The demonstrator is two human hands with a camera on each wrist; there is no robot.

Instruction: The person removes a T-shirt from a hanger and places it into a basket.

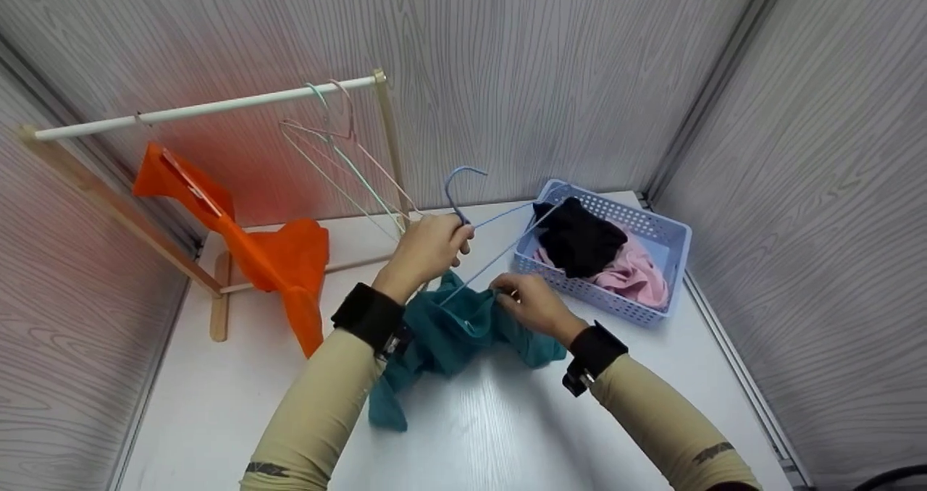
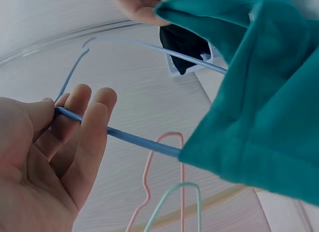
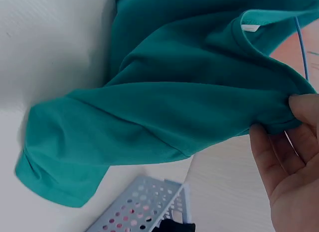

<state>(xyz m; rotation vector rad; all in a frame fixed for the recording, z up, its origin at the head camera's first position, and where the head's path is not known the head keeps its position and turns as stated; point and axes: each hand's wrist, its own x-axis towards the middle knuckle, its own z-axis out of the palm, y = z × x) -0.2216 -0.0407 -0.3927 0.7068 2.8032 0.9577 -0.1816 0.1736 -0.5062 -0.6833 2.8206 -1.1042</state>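
A person in beige sleeves works at a white bench [image 1: 500,440]; places here are given from the light-blue perforated plastic basket [image 1: 679,259]. To the left of the basket and nearer the person, a teal fabric garment [image 1: 449,339] lies bunched on the bench, partly lifted. The left hand [image 1: 431,248], left of the basket, pinches a thin blue hanger [image 2: 143,141] just below its hook, between thumb and fingers. One end of the hanger sits inside the garment's neck opening; the other end reaches out over the basket's near left side. The right hand [image 1: 534,303], just beside the basket's front left corner, pinches the edge of the neck opening. Inside the basket, a crumpled black cloth [image 1: 579,237] lies partly over a pink cloth [image 1: 637,274]. Well left of the basket, a wooden rack with a white rod [image 1: 232,103] carries an orange fabric garment [image 1: 282,259] at its far end and, at the end nearest the basket, a bare pink hanger [image 2: 182,177] and a bare mint-green hanger [image 2: 199,207].
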